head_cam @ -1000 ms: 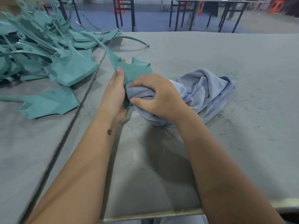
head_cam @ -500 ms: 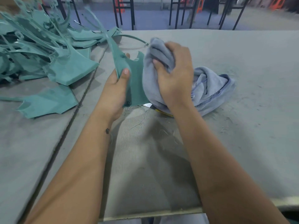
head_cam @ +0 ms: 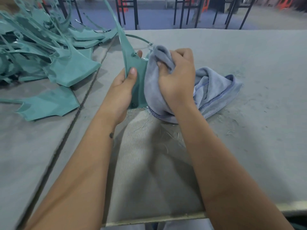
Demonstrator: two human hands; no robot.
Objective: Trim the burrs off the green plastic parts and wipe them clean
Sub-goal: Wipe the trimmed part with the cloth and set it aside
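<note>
Left hand (head_cam: 122, 90): grips upright green part (head_cam: 132, 67), frame centre.
Right hand (head_cam: 176, 77): clutches blue cloth (head_cam: 214, 90) against it.
Pile (head_cam: 41, 52): upper left.

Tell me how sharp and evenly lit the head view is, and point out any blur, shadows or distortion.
Head view: soft, even light; the arms cast a diffuse shadow on the table. Hands are fairly sharp: left hand on the green part, right hand gripping the cloth. The part pile and far chairs smear with motion blur. Wide-angle bowing bends the table edges.
</note>
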